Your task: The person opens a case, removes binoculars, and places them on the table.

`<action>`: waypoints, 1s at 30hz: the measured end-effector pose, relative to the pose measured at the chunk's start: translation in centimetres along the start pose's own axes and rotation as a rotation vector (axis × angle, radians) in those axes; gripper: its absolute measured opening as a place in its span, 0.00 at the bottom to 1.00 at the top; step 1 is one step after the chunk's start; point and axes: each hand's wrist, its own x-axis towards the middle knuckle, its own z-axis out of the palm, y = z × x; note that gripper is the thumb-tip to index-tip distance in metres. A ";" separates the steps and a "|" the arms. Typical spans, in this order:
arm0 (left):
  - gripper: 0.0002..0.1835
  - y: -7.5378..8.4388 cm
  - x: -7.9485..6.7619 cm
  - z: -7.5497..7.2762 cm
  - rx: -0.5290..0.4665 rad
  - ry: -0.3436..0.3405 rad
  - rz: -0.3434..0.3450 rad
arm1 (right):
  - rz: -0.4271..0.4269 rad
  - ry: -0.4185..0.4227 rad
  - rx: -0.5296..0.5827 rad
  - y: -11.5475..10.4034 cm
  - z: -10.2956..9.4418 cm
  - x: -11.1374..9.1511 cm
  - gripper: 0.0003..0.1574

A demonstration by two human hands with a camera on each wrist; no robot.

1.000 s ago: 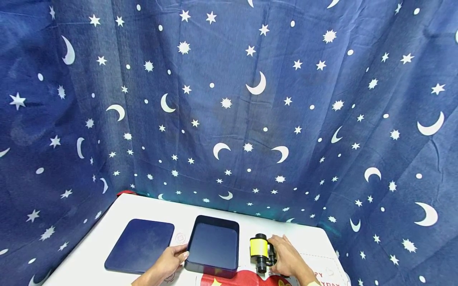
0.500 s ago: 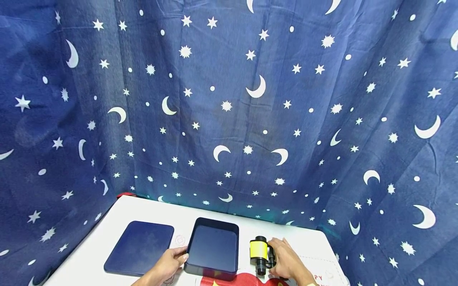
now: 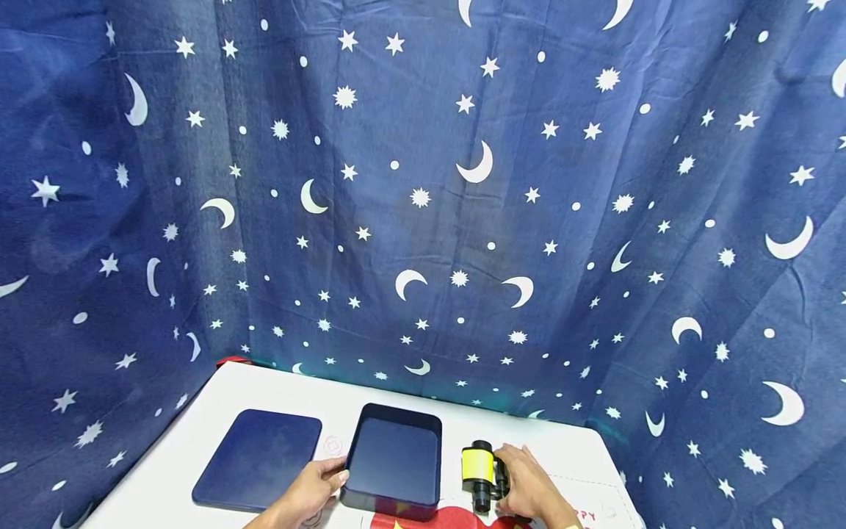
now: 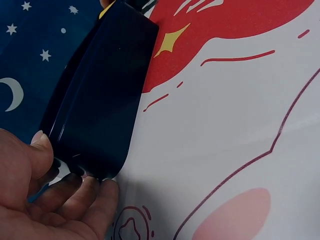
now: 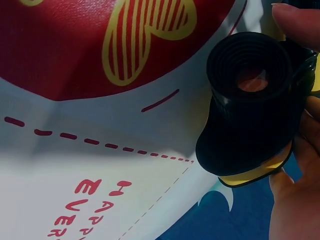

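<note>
A dark blue rectangular box (image 3: 394,457), with nothing inside it, stands upright on the table. My left hand (image 3: 309,489) grips the box at its left side. In the left wrist view the thumb is at the rim of the box (image 4: 102,95), and the fingers (image 4: 100,200) curl at its outer corner. To the right of the box are black and yellow binoculars (image 3: 477,466). My right hand (image 3: 526,485) holds them from their right side, covering part of the right barrel. One eyepiece of the binoculars (image 5: 250,70) faces the right wrist camera.
A flat dark blue lid (image 3: 261,459) lies left of the box. The white tabletop (image 3: 297,389) carries a red heart-like print (image 3: 456,519) near its front and red lettering at the right. A blue curtain (image 3: 423,220) with moons and stars surrounds the table's back and sides.
The whole head view has shifted slightly downward in frame. Both hands, the box and the binoculars keep about the same places on the table.
</note>
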 end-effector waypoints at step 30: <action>0.27 0.4 0.0 0.4 0.044 0.007 0.069 | 0.066 -0.092 0.033 0.9 0.0 -0.8 0.57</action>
